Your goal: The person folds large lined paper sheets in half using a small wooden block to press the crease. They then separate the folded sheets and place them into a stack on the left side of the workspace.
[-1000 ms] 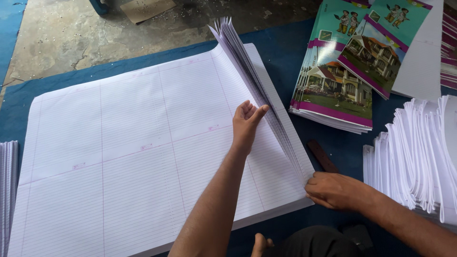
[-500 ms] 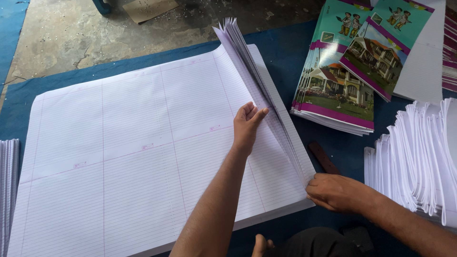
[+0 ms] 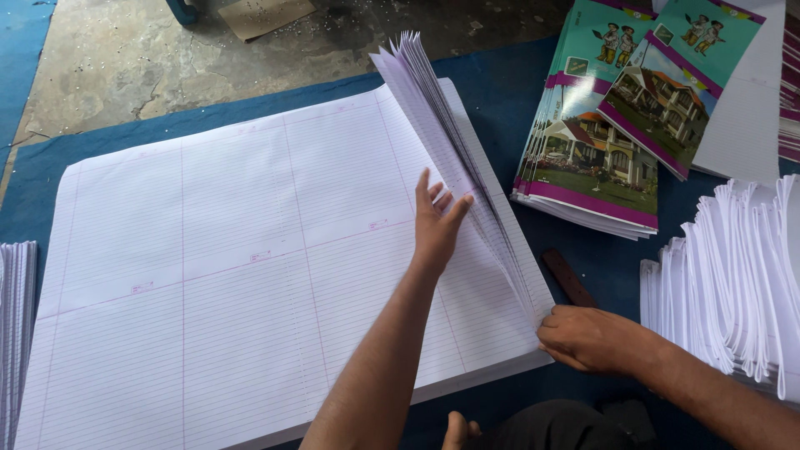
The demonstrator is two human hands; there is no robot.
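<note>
— Hands first, in the head view: what are they doing?

— Left hand (image 3: 437, 218) is lying spread and flat on the big stack of ruled sheets (image 3: 250, 258), with its fingertips (image 3: 460, 205) pressing against the fanned sheets (image 3: 454, 154) that are standing up along the stack's right edge. It is gripping nothing; the palm is simply resting on the paper. Right hand (image 3: 587, 337) is curling loosely at the stack's near right corner, where the lifted sheets are coming together, and its fingers are touching their edges. I cannot tell whether it is pinching any of them.

— Where is the stack lying?

— It is lying flat on a blue mat (image 3: 500, 100) that is covering the floor, right in front of me, taking up most of the view. The fanned sheets are tilting up and to the right.

— And around it?

— A pile of colourful booklet covers (image 3: 592, 158) showing a house is sitting to the right of the stack, well apart from my left hand. A heap of folded white sheets (image 3: 733, 275) is lying just beside my right forearm. A dark flat strip (image 3: 568, 277) is lying on the mat between the stack and that heap. Another white pile (image 3: 15, 333) is showing at the far left edge.
</note>
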